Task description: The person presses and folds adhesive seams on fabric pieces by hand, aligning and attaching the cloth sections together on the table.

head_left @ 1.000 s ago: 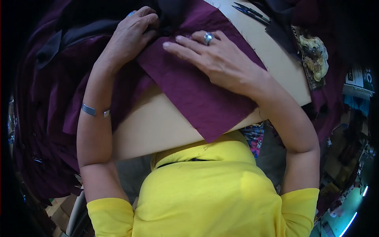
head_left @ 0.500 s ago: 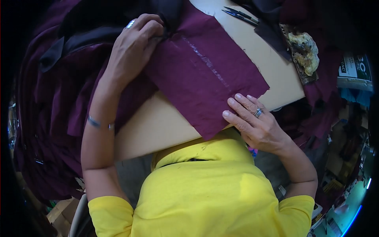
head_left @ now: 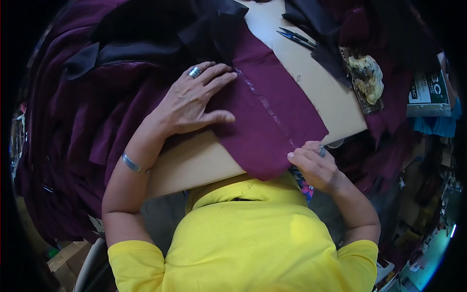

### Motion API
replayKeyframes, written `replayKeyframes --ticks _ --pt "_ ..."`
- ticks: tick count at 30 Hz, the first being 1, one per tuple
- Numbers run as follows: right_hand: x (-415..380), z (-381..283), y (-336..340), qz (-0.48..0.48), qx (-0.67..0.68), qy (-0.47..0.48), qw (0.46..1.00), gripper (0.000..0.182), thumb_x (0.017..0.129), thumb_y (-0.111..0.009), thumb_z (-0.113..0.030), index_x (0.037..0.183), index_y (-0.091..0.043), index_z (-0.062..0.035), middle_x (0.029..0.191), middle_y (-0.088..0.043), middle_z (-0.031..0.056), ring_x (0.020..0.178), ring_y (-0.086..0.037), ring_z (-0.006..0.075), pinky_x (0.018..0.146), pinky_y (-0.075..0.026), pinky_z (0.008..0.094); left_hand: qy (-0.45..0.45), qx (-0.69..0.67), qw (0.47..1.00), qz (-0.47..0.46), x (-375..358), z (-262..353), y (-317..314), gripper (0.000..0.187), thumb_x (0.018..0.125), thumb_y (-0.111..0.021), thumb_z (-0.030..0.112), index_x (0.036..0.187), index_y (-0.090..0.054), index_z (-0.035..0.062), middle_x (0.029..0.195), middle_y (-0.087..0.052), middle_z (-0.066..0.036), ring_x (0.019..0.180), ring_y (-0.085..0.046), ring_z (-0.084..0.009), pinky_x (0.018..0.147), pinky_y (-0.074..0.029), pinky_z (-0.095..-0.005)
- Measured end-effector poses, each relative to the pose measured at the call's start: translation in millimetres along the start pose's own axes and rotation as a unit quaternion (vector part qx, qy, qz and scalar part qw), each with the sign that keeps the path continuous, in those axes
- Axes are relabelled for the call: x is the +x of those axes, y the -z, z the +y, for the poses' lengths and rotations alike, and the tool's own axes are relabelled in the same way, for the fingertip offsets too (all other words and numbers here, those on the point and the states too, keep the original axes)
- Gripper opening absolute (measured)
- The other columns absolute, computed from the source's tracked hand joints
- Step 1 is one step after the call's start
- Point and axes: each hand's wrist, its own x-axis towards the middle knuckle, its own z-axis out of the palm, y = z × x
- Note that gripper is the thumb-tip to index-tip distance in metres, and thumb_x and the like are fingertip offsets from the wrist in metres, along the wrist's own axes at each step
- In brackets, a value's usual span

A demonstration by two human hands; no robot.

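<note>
A maroon piece of fabric [head_left: 272,97] lies across the tan board in front of me, with a whitish line running down its middle. My left hand [head_left: 194,100] rests on its left side, fingers stretched out and thumb spread, a wide ring on one finger. At the near right end of the cloth, my right hand [head_left: 315,164] pinches the edge close to where the pale line ends. Black fabric [head_left: 141,51] lies beyond my left hand.
Thread snips [head_left: 296,38] lie on the tan board [head_left: 189,168] at the far right. Beside them sits a yellowish crusted lump [head_left: 366,78] on a dark strip. Piled maroon cloth [head_left: 63,146] fills the left side. A printed plastic packet [head_left: 428,95] is at right.
My left hand has let go of its bunched hold near the dark cloth and spread flat. My right hand has gone from lying flat to pinching the fabric's near edge.
</note>
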Motion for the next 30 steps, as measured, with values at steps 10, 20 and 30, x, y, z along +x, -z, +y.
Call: replayKeyframes --ticks 10,20,30 --pt "130 73 55 0.167 -0.171 -0.061 0.969 0.049 0.089 -0.051 -0.028 0.125 -0.042 0.0032 0.103 -0.059 0.0117 0.089 -0.061 0.0189 0.082 -0.045 0.0290 0.085 -0.230 0.968 0.062 -14 34 7 0.035 0.082 -0.063 0.021 0.112 -0.055 0.0047 0.094 -0.060 -0.004 0.087 -0.057 -0.0163 0.080 -0.044 -0.0313" --pt "174 149 4 0.038 0.263 -0.369 0.891 0.052 0.081 -0.049 0.008 0.130 -0.038 -0.0018 0.075 -0.050 -0.0023 0.067 -0.047 0.0056 0.062 -0.040 0.0191 0.318 -0.650 0.687 0.068 -13 24 19 0.035 0.090 -0.055 0.035 0.098 -0.061 0.0014 0.083 -0.058 0.002 0.075 -0.050 -0.0044 0.068 -0.043 -0.0213" --pt "199 134 -1 0.093 0.239 -0.288 0.923 0.046 0.075 -0.048 0.008 0.121 -0.048 0.0001 0.091 -0.054 0.0008 0.075 -0.048 0.0078 0.067 -0.039 0.0193 0.298 -0.656 0.693 0.008 -11 32 34 0.031 0.072 -0.076 0.014 0.095 -0.059 0.0025 0.082 -0.061 -0.002 0.070 -0.057 -0.0072 0.065 -0.047 -0.0208"
